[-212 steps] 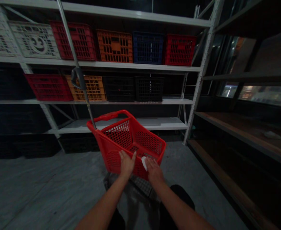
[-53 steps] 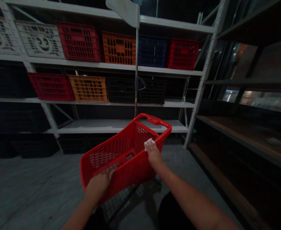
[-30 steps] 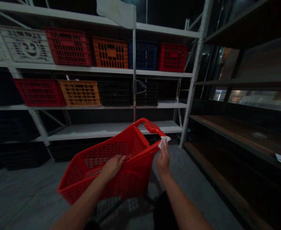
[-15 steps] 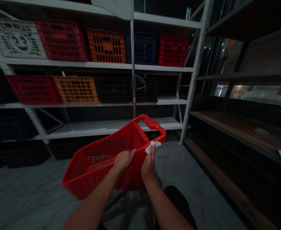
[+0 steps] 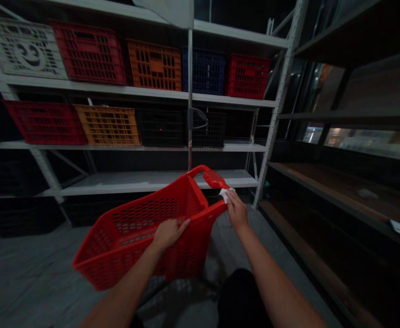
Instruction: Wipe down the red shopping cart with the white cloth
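Note:
A red plastic shopping cart (image 5: 186,255) stands on the floor in front of me, its basket pointing left and its handle at the far right. My left hand (image 5: 169,233) grips the near rim of the basket, fingers over the edge and thumb along the top. At the right corner of the handle, my right hand (image 5: 236,209) presses a white cloth or tissue (image 5: 224,195) against the red bar, its fingers closed over it. Part of the handle's corner is hidden behind that hand.
Behind the cart runs a white metal shelf rack (image 5: 145,182) with several plastic crates, among them an orange crate (image 5: 155,66) and a yellow crate (image 5: 107,125). A pole with a grey grip (image 5: 197,118) stands before it. Dark brown shelves (image 5: 326,182) line the right side.
My right hand has moved up and right with the white cloth, from the basket's rear rim to the handle corner. The cart and my left hand have shifted slightly left in view.

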The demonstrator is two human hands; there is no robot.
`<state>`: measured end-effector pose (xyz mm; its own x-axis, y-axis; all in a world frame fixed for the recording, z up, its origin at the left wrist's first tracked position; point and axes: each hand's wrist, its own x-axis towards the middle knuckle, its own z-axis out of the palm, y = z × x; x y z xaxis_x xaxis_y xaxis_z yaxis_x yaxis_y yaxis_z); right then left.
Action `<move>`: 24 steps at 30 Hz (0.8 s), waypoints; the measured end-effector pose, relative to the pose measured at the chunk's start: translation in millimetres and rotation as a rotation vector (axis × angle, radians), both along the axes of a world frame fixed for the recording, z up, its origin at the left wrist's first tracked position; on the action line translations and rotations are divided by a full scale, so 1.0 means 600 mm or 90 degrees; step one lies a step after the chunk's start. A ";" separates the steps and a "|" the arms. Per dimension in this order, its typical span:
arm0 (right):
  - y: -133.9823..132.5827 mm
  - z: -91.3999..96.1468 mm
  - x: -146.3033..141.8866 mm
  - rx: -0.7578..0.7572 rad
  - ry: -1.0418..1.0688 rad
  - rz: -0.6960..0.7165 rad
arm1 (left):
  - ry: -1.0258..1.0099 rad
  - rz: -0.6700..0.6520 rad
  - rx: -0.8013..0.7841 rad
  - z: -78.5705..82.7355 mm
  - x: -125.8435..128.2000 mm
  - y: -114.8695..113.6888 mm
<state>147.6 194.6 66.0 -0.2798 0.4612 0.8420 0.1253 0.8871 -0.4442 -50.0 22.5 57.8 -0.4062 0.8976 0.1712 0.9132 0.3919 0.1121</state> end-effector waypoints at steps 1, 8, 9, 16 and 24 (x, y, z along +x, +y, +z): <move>0.017 0.016 0.007 -0.036 -0.034 0.038 | 0.001 0.002 0.000 0.000 -0.002 -0.004; 0.100 0.087 -0.032 -0.234 -0.144 0.189 | 0.008 -0.007 -0.009 -0.004 -0.032 -0.043; 0.100 0.088 -0.043 -0.245 -0.133 0.187 | 0.010 -0.008 -0.010 -0.004 -0.037 -0.048; -0.010 0.034 -0.031 -0.304 0.020 0.157 | -0.009 -0.003 -0.018 -0.006 -0.078 -0.083; -0.225 -0.076 -0.021 -0.423 0.223 0.144 | 0.001 -0.124 0.294 0.031 0.003 -0.058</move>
